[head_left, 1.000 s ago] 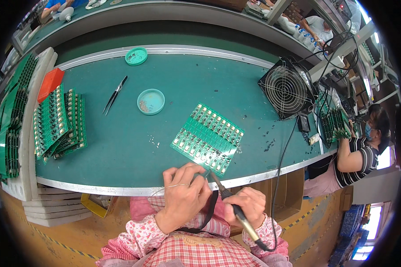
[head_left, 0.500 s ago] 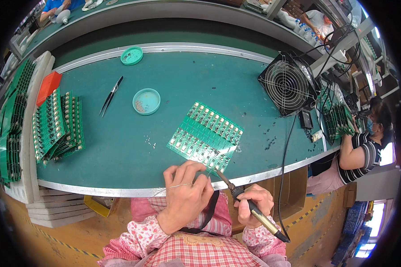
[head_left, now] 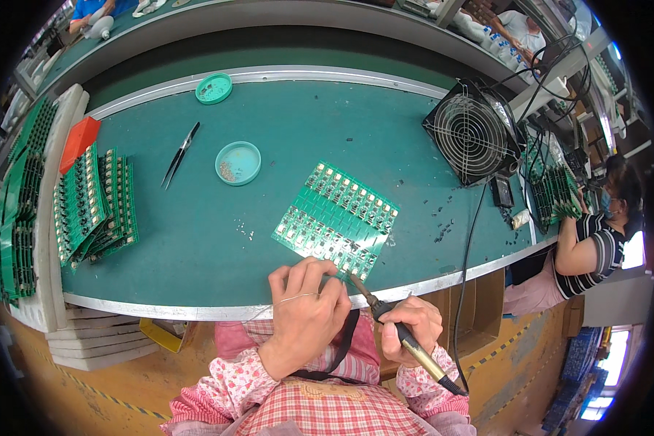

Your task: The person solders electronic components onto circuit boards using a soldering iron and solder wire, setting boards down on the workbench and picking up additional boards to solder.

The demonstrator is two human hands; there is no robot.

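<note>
A green circuit board panel (head_left: 336, 221) with rows of small parts lies on the green work surface, its near corner close to the table's front edge. My right hand (head_left: 413, 328) is closed around the handle of a soldering iron (head_left: 363, 288), whose tip meets the panel's near edge. Beside that tip, my left hand (head_left: 309, 305) is closed, fingers curled at the panel's near edge. A thin solder wire (head_left: 298, 296) runs across the back of this hand; its end between the fingertips is hidden.
Tweezers (head_left: 180, 156) and two round green dishes, one nearer (head_left: 237, 163) and one farther (head_left: 214, 89), lie left of centre. Stacked boards (head_left: 94, 207) stand at left. A black fan (head_left: 471, 131) and the iron's cord (head_left: 466, 269) are at right. A co-worker (head_left: 592, 243) sits beyond.
My right hand and the iron's handle have shifted very slightly left, with the tip still at the panel's near edge. My left hand has hardly moved.
</note>
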